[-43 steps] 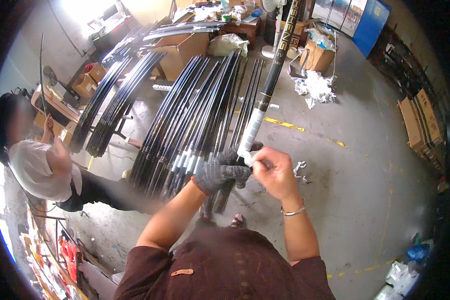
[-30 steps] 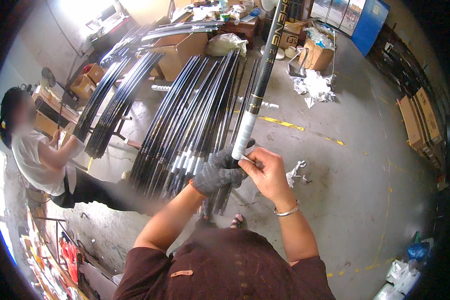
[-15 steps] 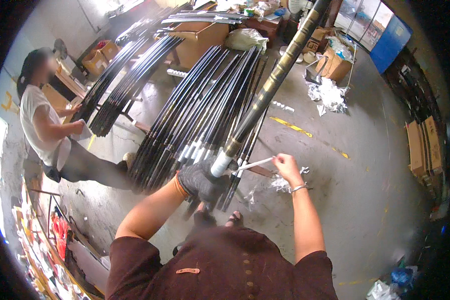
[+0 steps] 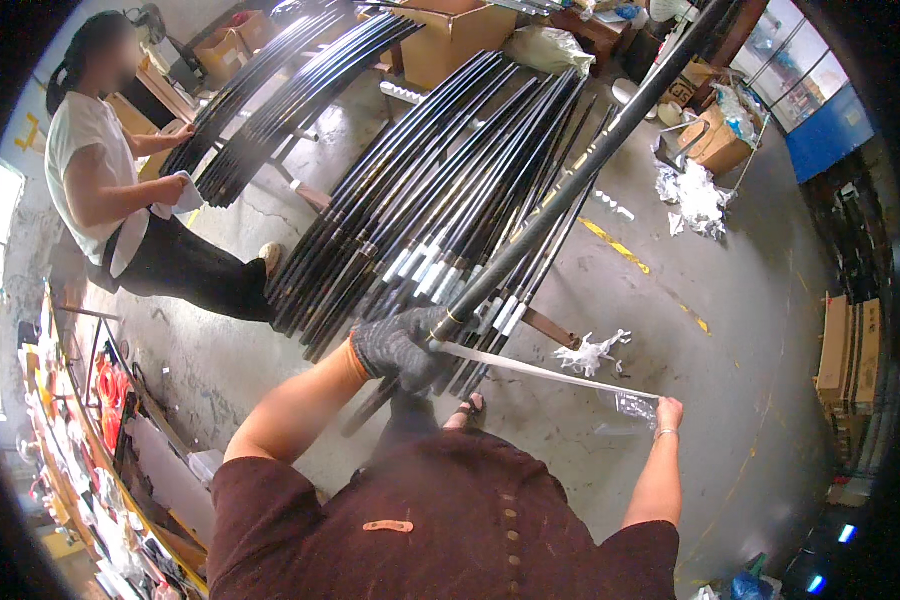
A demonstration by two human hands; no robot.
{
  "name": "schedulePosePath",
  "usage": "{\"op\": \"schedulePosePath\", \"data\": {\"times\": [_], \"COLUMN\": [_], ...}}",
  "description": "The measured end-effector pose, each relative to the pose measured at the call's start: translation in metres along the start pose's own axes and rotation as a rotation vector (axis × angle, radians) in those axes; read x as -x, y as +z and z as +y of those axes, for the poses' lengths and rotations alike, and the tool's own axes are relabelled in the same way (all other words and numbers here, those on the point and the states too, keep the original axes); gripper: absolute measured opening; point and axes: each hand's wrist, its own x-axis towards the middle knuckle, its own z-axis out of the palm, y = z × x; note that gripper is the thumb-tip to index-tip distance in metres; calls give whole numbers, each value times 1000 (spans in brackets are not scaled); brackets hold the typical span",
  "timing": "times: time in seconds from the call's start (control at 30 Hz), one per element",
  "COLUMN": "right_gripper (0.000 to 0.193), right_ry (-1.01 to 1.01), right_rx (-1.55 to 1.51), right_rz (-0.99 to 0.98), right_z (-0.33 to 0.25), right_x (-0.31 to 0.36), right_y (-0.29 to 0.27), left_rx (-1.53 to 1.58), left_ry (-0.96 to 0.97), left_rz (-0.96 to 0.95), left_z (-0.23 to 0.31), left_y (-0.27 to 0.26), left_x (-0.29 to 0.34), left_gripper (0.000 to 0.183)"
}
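My left hand [image 4: 402,350], in a dark grey glove with an orange cuff, is closed round the lower end of a long dark pole [image 4: 580,182]. The pole slants up and away to the upper right. From its end beside my glove, a white strip [image 4: 555,374] stretches taut to the right. My bare right hand [image 4: 669,412] pinches the strip's far end, arm reaching out to the right. A piece of clear plastic film [image 4: 634,406] hangs next to those fingers. Beyond my left hand, several similar dark poles [image 4: 400,180] lie side by side, some with white bands.
At the left, a co-worker [image 4: 105,175] holds a white cloth by another row of poles [image 4: 300,110]. White scraps [image 4: 592,354] lie on the floor, with a larger heap [image 4: 695,200] farther off. Cardboard boxes [image 4: 850,350] stand at the right; a cluttered shelf [image 4: 120,470] is lower left.
My right hand has pulled away to the right and nearer, drawing the strip out much longer. The white wrap at the pole's end no longer shows. My view has shifted.
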Motion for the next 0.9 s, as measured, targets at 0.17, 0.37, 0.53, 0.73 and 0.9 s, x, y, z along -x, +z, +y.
{"op": "schedulePosePath", "data": {"times": [0.17, 0.37, 0.53, 0.73, 0.9], "right_gripper": [25, 15, 26, 33, 26], "right_ry": [35, 450, 461, 187, 141], "right_rx": [130, -32, 156, 551, 636], "right_rz": [9, -129, -300, -332, -243], "right_z": [43, 127, 166, 174, 73], "right_x": [1, 38, 109, 145, 197], "right_y": [2, -62, -83, -44, -24], "left_rx": [-168, -332, -642, -1287, -1518], "left_ry": [-49, 138, 321, 138, -253], "left_rz": [267, 554, 1011, 1279, 1439], "left_z": [-2, 16, -7, -24, 1], "left_y": [-7, -48, -165, -273, -285], "left_x": [15, 61, 99, 120, 103], "left_gripper": [77, 66, 55, 50, 49]}}
